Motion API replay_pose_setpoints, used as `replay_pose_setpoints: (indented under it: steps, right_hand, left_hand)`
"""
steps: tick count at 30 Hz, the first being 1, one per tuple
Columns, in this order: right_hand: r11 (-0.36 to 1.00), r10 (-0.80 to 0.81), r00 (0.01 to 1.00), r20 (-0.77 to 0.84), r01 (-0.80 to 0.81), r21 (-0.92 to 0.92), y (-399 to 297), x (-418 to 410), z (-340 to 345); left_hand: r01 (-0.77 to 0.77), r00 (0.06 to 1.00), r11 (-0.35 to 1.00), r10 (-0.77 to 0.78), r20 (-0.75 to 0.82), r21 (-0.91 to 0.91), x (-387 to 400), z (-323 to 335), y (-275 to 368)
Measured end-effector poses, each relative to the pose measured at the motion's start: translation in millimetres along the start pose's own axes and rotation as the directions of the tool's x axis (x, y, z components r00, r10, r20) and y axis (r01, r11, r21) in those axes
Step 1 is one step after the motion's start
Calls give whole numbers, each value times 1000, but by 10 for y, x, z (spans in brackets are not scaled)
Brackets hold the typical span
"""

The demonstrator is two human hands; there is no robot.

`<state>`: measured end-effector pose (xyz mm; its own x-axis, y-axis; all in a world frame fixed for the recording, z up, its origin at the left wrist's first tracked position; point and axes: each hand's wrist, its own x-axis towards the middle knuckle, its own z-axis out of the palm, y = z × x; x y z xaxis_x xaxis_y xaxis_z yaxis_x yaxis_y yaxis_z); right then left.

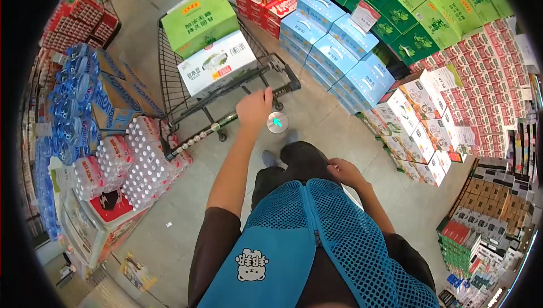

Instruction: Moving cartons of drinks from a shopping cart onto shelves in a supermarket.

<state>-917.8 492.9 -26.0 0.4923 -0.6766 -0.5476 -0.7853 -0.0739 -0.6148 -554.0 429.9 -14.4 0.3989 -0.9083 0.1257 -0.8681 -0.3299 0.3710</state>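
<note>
A black wire shopping cart [169,87] stands ahead of me, up and left in the view. My left hand [254,107] is closed around its handlebar, near the right end. Inside the cart lie a green carton [201,20] and, nearer to me, a white printed carton [217,64]. My right hand [344,172] hangs low beside my dark trousers, its fingers curled against the cloth at the thigh. Whether it pinches anything I cannot tell.
Stacked light blue cartons [335,51] stand to the right, with white boxes [418,113] beyond. Shrink-wrapped bottle packs [146,159] and large blue water bottles [74,104] rise at the left. A round floor sticker [278,122] lies before my feet. Green cartons [428,11] form a wall behind.
</note>
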Motion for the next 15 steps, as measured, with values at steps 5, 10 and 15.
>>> replay_pose_setpoints:
  steps: [5, 10, 15]
  right_hand:
    - [999, -43, 999, -15, 43, 9, 335, -52, -154]
    - [989, -140, 990, 11, 139, 54, 621, -94, -446]
    - [987, -135, 991, -21, 136, 84, 1284, -329, -876]
  left_hand:
    - [40, 999, 999, -40, 22, 8, -572, 43, 389]
    - [101, 994, 994, -103, 35, 46, -1082, 70, 777]
    - [179, 983, 974, -181, 1, 141, -1527, 184, 1083]
